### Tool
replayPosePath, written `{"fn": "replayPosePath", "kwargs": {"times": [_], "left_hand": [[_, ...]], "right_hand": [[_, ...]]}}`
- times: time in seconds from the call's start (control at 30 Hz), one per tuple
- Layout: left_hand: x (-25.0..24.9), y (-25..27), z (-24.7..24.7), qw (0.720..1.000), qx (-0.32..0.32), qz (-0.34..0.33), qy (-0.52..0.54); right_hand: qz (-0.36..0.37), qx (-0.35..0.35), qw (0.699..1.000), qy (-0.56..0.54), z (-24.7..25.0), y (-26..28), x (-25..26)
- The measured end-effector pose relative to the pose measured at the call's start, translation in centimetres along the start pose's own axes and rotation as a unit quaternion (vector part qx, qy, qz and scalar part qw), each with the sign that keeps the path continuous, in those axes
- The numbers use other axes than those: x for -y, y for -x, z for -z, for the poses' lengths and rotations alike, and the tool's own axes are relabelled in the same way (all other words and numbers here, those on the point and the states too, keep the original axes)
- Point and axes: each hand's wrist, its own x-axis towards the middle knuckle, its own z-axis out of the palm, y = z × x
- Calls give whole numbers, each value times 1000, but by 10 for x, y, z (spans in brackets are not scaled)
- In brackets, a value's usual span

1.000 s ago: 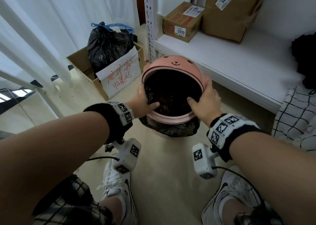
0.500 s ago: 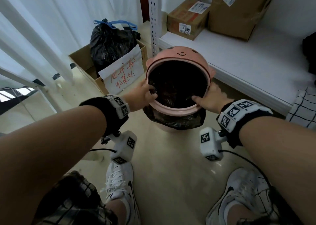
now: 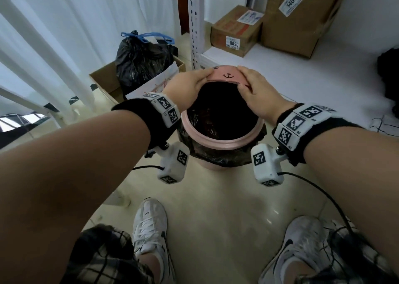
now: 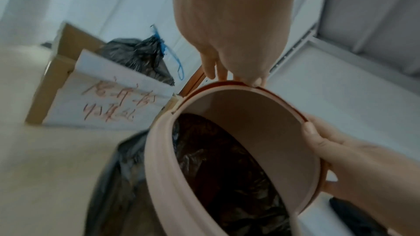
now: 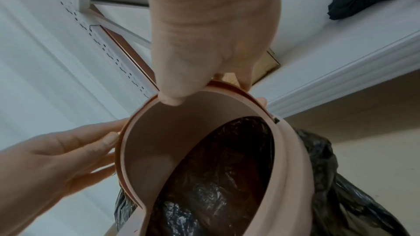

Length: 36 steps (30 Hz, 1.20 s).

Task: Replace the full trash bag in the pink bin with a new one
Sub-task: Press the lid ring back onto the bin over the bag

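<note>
The pink bin (image 3: pixel 222 142) stands on the floor between my feet, lined with a black trash bag (image 3: pixel 216 157) whose edge hangs over the rim. Its bear-face lid (image 3: pixel 225 75) is raised at the far side. My left hand (image 3: pixel 194 82) pinches the lid's left edge and my right hand (image 3: pixel 250 82) pinches its right edge. The left wrist view shows the lid's plain underside (image 4: pixel 250 119) and the bag's dark inside (image 4: pixel 216 168). In the right wrist view my right thumb (image 5: pixel 170 98) presses the lid's inner face (image 5: pixel 170 137).
A tied full black bag (image 3: pixel 142 61) sits in a cardboard box (image 3: pixel 103 78) to the left rear. Behind the bin are a white shelf post (image 3: pixel 195 24) and a low shelf (image 3: pixel 302 74) with cardboard boxes (image 3: pixel 236 32). Curtains hang at left.
Both hands left the near sides of the bin's rim and moved to the far side, where they now pinch the lid. The head view has shifted to look more steeply down.
</note>
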Motion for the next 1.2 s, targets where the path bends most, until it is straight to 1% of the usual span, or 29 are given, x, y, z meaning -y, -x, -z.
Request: {"fn": "replayPosePath", "kwargs": {"times": [0.1, 0.17, 0.23, 0.3, 0.37, 0.4, 0.43, 0.47, 0.57, 0.63, 0.67, 0.7, 0.77, 0.87, 0.93, 0.97, 1.0, 1.1, 1.2], "left_hand": [[-10, 3, 11, 999, 27, 11, -23], [-16, 8, 18, 999, 48, 15, -18], [-18, 17, 23, 999, 30, 17, 2], [-15, 31, 27, 1000, -6, 16, 10], [-10, 46, 32, 1000, 0, 4, 1], [-7, 51, 34, 1000, 12, -7, -9], [-5, 55, 37, 999, 24, -16, -21], [-4, 57, 40, 999, 31, -22, -33], [-2, 57, 46, 998, 9, -27, -58], [-4, 53, 47, 997, -3, -25, -70], [-5, 51, 46, 997, -6, -23, -77], [-6, 49, 44, 996, -5, -15, -86], [-7, 44, 39, 996, 1, -9, -94], [-7, 38, 32, 993, 15, -27, -112], [-7, 36, 27, 992, 14, -34, -123], [-8, 36, 25, 993, 11, -35, -116], [-9, 36, 23, 993, 3, -38, -111], [-5, 34, 16, 992, -21, -37, -120], [-1, 29, 6, 993, -37, -18, -115]], "right_hand": [[-8, 6, 1000, 0, 1, -1, 7], [-23, -5, 999, -25, 5, 0, 15], [-24, -50, 997, -45, 8, 4, 24], [-21, -118, 993, -23, 11, 13, 29], [-18, -169, 985, 17, 13, 24, 34], [-16, -175, 984, 29, 13, 28, 36], [-17, -165, 985, 41, 12, 31, 39], [-22, -139, 988, 57, 11, 34, 42], [-52, -10, 990, 129, 1, 43, 47], [-54, 64, 978, 191, -11, 53, 45], [-47, 79, 970, 225, -17, 59, 43], [-42, 79, 965, 246, -22, 65, 41], [-40, 56, 966, 248, -26, 71, 40], [-26, -12, 974, 224, -20, 68, 44], [-10, -55, 974, 218, -17, 62, 48], [-9, -59, 975, 214, -16, 61, 48], [-10, -48, 976, 212, -16, 59, 47], [-12, 11, 974, 228, -17, 54, 37], [-14, 17, 969, 244, -14, 42, 31]]}}
